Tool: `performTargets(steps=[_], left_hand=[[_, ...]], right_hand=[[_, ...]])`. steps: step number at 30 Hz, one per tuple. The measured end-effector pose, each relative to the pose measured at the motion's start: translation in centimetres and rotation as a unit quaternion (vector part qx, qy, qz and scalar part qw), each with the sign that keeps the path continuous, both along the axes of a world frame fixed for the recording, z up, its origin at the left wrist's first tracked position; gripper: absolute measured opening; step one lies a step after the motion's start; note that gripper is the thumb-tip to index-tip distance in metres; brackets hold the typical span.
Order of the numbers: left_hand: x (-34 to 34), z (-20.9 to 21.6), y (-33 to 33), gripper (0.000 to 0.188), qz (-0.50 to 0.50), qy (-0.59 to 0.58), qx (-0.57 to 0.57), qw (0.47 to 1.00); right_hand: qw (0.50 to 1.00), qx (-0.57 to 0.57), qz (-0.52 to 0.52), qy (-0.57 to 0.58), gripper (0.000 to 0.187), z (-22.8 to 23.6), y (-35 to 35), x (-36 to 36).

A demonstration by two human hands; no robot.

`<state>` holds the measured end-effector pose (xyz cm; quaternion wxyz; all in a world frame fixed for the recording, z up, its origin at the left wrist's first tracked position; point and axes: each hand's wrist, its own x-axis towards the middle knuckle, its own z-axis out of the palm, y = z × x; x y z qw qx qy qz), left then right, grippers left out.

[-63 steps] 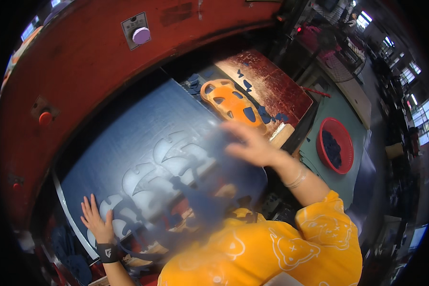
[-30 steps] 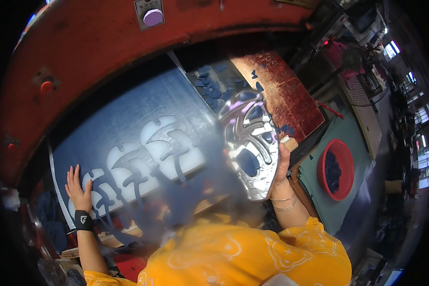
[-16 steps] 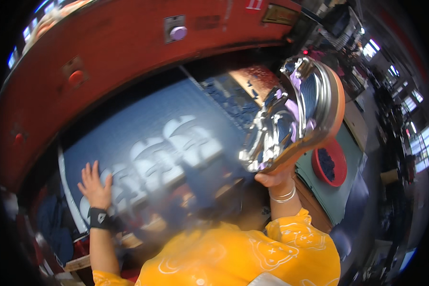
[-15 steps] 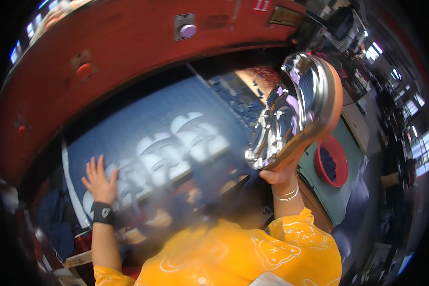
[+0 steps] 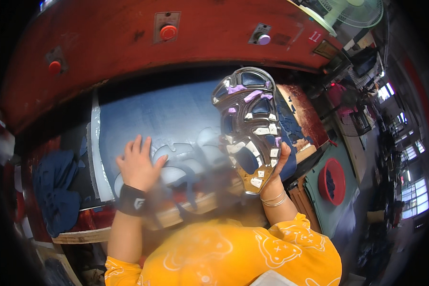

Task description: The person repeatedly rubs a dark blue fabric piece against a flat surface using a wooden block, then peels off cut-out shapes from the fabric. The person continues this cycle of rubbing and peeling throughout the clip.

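My right hand (image 5: 278, 175) grips a metal cutting die (image 5: 243, 132) by its lower right side. The die is shaped like a shoe sole, with curved openings and small white and lilac pads, and is held up over the right part of a dark blue sheet (image 5: 143, 107). My left hand (image 5: 139, 164) lies on the sheet, fingers spread, holding nothing. Beside its thumb, curved shapes are cut through the sheet and a pale surface (image 5: 176, 155) shows in them. The sheet's near edge, with hanging strips, is blurred.
A red machine beam (image 5: 209, 33) with red buttons (image 5: 168, 32) and a lilac button (image 5: 263, 39) spans the far side. Blue scraps (image 5: 57, 183) lie at left. On green sheets (image 5: 314, 200) at right stands a red bowl (image 5: 339, 183) of dark pieces. A fan (image 5: 357, 12) is at far right.
The die has turned from a slanted side view to show its padded face, and stands more upright and further left. My left hand has shifted right along the sheet. The whole view has swung.
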<state>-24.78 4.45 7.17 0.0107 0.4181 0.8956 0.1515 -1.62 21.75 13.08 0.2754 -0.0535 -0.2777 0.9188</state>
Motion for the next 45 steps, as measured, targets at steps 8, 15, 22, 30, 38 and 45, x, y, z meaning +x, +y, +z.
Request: performTargets(steps=[8,15,22,30,38,45], left_hand=[[-3.3,6.2,1.6,0.024,-0.161,-0.076,0.386,0.905],[-1.8,9.6,7.0,0.029,-0.313,0.035,0.455,0.833],[-2.5,10.1,7.2,0.014,-0.316,0.105,0.431,0.839],[-4.1,10.7,6.8,0.019,-0.394,0.124,0.320,0.853],[-4.5,10.4,1.4,0.018,-0.418,-0.074,0.246,0.871],[-5.2,2.5,-4.9,0.059,-0.121,-0.040,0.129,0.983]], right_hand=[[0.999,0.010,0.051,0.008,0.086,-0.2,-0.4,-4.7],[0.996,0.003,0.070,-0.059,0.087,-0.2,-2.3,-6.3],[0.989,0.018,0.099,-0.108,0.094,0.6,-2.9,-6.9],[0.980,0.026,0.133,-0.144,0.093,0.4,-3.0,-6.7],[0.980,-0.008,0.153,-0.127,0.092,0.3,-2.2,-6.9],[0.861,0.383,0.098,-0.319,0.076,1.3,3.0,-10.0]])
